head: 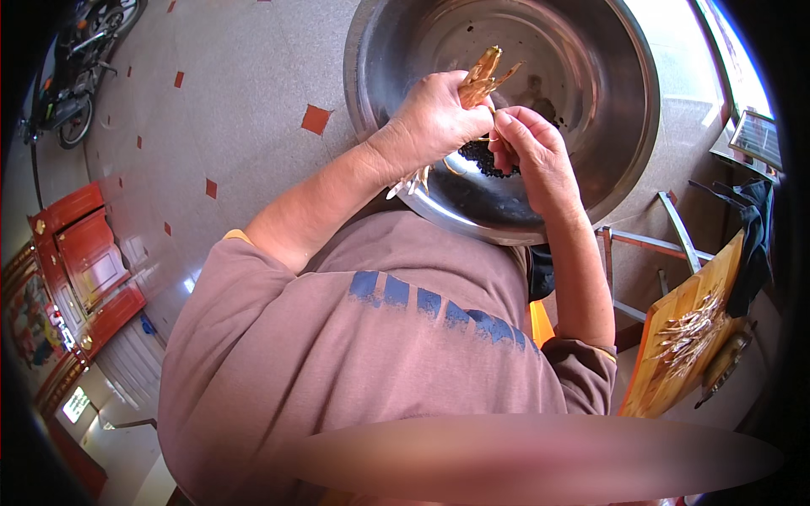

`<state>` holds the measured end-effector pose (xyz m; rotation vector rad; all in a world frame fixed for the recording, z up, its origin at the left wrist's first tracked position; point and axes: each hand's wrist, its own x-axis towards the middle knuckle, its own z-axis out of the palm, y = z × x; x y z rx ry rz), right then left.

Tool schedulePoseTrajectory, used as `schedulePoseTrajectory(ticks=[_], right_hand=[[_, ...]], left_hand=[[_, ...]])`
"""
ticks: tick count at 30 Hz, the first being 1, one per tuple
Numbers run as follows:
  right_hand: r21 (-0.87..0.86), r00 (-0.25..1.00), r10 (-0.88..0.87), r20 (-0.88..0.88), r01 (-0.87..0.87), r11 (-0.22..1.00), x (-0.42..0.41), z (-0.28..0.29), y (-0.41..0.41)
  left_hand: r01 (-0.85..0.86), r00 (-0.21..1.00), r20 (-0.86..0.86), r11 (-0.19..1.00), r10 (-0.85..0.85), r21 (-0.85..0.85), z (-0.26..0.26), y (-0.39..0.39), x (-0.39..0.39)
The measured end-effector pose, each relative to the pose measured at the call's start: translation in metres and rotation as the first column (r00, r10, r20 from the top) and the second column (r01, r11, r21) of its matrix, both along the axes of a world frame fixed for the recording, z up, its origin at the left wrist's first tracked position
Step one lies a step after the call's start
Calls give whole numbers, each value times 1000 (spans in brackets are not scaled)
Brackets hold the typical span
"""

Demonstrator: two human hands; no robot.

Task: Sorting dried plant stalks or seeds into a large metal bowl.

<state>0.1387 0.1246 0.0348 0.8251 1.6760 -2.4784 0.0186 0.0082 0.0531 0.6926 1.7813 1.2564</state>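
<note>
A large round metal basin [607, 183] stands before me, with a heap of small black seeds [487, 159] on its near inner side and darker bits farther in. Over it, my left hand [436, 117] is closed around a bundle of dry, golden-brown plant pods [479, 82]; their tips stick out above the fist. Pale, thin dry pieces [412, 181] show below the wrist at the basin's rim. Close against the left, my right hand [528, 142] pinches one thin dry piece between thumb and fingers. The fingertips hide part of that piece.
At the right, a wooden board or tabletop [680, 322] carries a pile of thin dry pods [693, 335]. Metal legs of a frame [680, 228] stand between it and the basin, with dark cloth [756, 240] beside. A motorcycle [69, 82] is parked at the far left, near a red wooden cabinet [92, 259].
</note>
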Motion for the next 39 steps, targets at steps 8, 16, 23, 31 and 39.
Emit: schedulePoseTrajectory(ticks=[8,16,23,31,39], right_hand=[[109,999,24,49,-29,994,-2,3,-1],[216,997,53,63,-66,974,-2,3,-3],[241,999,33,-20,-27,970,-1,-9,-4],[389,1000,17,-16,-9,921,4,-17,1],[256,981,-173,-82,189,948,2,-8,6]], left_hand=[[12,1000,-29,1000,-12,9,-6,-1,2],[-15,999,-46,999,13,-41,-2,0,2],[-41,999,-23,999,40,-21,-3,1,1],[-175,984,-18,979,178,99,-8,1,-1],[-186,982,-14,979,188,88,-11,-1,-4]])
